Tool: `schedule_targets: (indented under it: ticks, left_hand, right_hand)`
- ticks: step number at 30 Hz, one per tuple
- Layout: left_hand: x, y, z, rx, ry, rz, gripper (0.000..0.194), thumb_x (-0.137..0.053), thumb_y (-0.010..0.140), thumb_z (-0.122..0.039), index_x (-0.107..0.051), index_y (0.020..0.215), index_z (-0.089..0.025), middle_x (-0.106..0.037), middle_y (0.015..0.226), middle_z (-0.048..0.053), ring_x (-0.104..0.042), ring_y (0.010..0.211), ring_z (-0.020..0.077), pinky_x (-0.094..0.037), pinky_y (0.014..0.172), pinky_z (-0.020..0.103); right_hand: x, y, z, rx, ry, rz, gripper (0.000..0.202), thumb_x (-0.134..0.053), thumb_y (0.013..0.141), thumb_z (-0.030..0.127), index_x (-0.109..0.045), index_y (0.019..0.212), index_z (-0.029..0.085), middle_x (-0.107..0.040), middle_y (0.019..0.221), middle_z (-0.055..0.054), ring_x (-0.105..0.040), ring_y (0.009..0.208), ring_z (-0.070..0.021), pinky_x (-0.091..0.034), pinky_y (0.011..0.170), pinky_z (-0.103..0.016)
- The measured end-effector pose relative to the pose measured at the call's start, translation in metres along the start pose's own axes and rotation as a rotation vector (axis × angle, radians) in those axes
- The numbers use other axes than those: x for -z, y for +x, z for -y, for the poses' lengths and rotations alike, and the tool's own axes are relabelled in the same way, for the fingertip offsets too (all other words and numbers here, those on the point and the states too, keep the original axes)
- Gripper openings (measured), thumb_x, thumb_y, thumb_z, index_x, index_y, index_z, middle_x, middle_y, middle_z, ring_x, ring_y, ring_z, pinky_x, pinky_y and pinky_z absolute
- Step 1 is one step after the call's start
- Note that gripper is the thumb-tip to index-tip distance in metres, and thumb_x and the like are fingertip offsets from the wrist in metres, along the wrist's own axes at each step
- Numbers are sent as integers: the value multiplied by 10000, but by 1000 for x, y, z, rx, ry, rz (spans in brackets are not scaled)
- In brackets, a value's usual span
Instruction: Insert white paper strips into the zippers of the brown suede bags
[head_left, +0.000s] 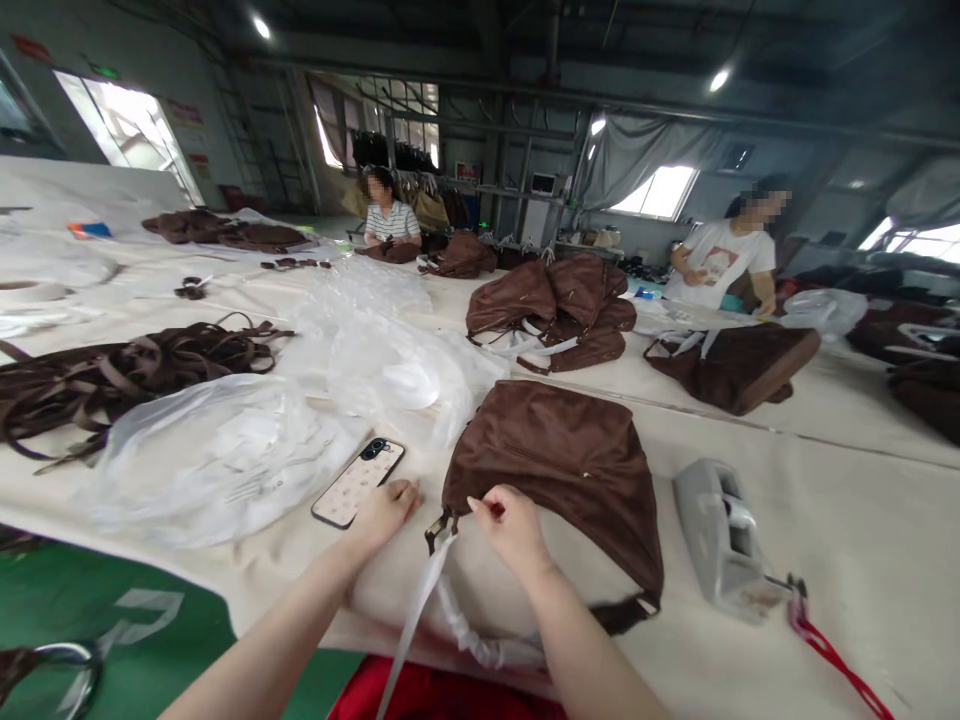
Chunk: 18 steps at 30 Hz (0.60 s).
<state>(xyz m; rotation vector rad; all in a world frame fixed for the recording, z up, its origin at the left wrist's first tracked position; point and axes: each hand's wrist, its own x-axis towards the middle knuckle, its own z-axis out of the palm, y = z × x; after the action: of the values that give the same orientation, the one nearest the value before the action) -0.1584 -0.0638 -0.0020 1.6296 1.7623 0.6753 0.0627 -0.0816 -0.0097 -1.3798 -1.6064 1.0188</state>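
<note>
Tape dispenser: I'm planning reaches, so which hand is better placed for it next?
Probably the right hand: it is nearer the tape dispenser, while the left hand is by the phone.

Toward the near edge of this tabletop I count one shoulder bag, one smartphone, one tape dispenser; past the far edge, two co-workers.

The nearest bag looks like matt cloth, the wrapping glossy thin plastic, the tape dispenser smooth plastic.
</note>
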Motion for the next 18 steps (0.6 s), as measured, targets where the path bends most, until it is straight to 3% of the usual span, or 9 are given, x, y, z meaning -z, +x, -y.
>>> schedule_targets:
  ticks: [1,4,7,12,15,18]
  left_hand:
    - [-5,-2,4,-53,69,-21,384,-325,900,-380,-514,629,-185,-567,583,26,-552,610,168,-379,631,264]
    - [-12,-10,10,-185,221,-53,322,-343,900,-329,-514,665,-190,-597,666,42,-571,694,183,-365,675,267]
    - [-12,-14,10,-212,242,-36,300,-360,895,-305,-495,653,-190,-548,613,23,-544,648,170,-332,634,258]
    - [-8,-13,11,-227,97,-51,301,-392,885,-315,-475,622,-192,-499,576,16,-498,589,164,-287,607,273]
    - [-8,-15,12,-233,24,-61,300,-425,873,-336,-476,611,-198,-511,586,34,-494,596,176,-290,622,289]
    - [-6,-18,12,-205,-42,-45,296,-447,857,-362,-478,607,-208,-531,610,47,-505,628,192,-306,642,296]
  right_hand:
    - [6,-2,0,71,-122,-61,140,-603,746,344,-631,780,211,-635,850,-60,-564,828,-213,-423,806,-314]
    - [22,-7,-6,231,-544,-201,523,-575,660,140,-545,1180,188,-520,1240,-117,-466,1141,-284,-334,997,-387]
    - [31,-5,-18,176,-733,-226,615,-568,651,98,-496,1260,147,-441,1339,-157,-375,1235,-330,-253,1056,-433]
    - [56,24,-21,96,-480,-187,310,-585,701,153,-659,1000,181,-611,1051,-133,-513,1077,-307,-315,1006,-433]
    - [87,52,-6,83,-334,-195,126,-622,684,200,-681,796,199,-662,860,-81,-594,913,-267,-387,938,-409]
    - [128,76,15,84,-103,-287,159,-619,705,292,-662,821,192,-682,845,-57,-620,860,-239,-447,876,-388]
